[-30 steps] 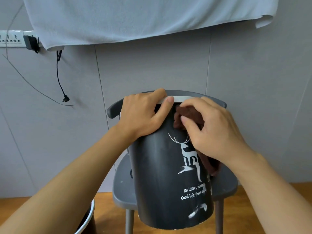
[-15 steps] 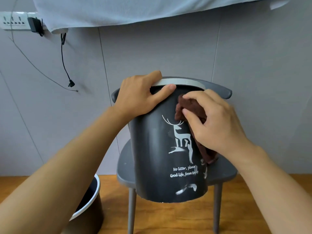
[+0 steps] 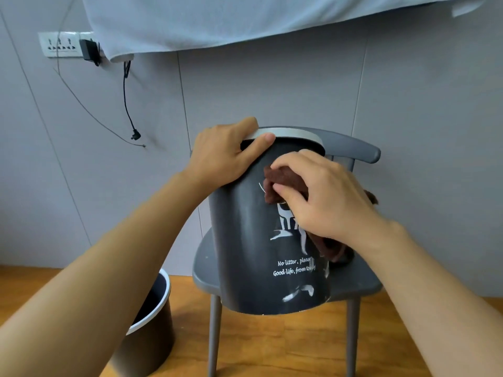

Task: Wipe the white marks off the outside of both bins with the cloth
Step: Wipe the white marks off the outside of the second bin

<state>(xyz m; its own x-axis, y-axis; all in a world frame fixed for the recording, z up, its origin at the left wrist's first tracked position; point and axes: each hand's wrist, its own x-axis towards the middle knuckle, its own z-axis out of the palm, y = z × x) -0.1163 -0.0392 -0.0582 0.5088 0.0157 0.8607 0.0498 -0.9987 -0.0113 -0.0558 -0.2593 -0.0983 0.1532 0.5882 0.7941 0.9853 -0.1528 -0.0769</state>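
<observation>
A dark grey bin point(image 3: 245, 240) with a pale rim, a white deer print and white lettering stands tilted on a grey chair. White smears point(image 3: 298, 292) show near its bottom edge. My left hand point(image 3: 226, 155) grips the bin's rim, thumb on the outside. My right hand point(image 3: 324, 194) holds a brown cloth point(image 3: 283, 183) and presses it against the bin's side over the deer's head. More cloth hangs below my wrist. A second dark bin point(image 3: 152, 330) with a white rim stands on the floor at lower left, partly hidden by my left arm.
The grey chair point(image 3: 351, 281) stands against a grey panelled wall on a wooden floor point(image 3: 285, 346). A pale towel point(image 3: 245, 17) hangs across the top. A power strip point(image 3: 61, 44) with a plug and a dangling black cable point(image 3: 128, 104) is at upper left.
My right hand has slid the cloth left and slightly up across the bin, now covering the deer's head and antlers. The view shifted left and lower; my left hand keeps its hold on the rim.
</observation>
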